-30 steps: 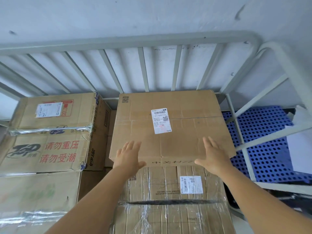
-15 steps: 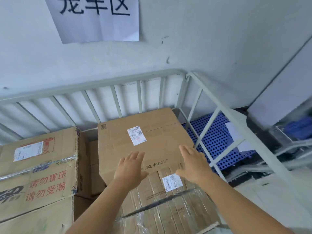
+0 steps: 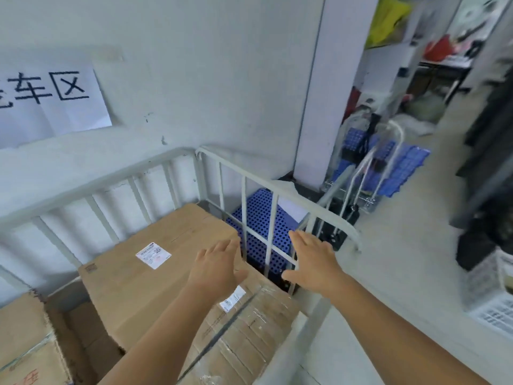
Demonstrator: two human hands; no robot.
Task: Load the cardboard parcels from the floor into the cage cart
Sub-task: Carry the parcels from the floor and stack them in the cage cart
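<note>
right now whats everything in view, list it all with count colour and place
top parcel: one, brown, on the stack inside the cart
wrapped parcel: one, brown under clear film, beneath the top parcel
left parcel: one, brown, bottom left corner
cage cart: one, pale grey bars, against the wall
paper sign: one, white with black characters, on the wall
perforated panel: one, blue, behind the cart's side bars
hand trolley: one, metal with blue deck, by the pillar
left hand: open, over the top parcel's near corner
right hand: open, at the cart's side rail
</note>
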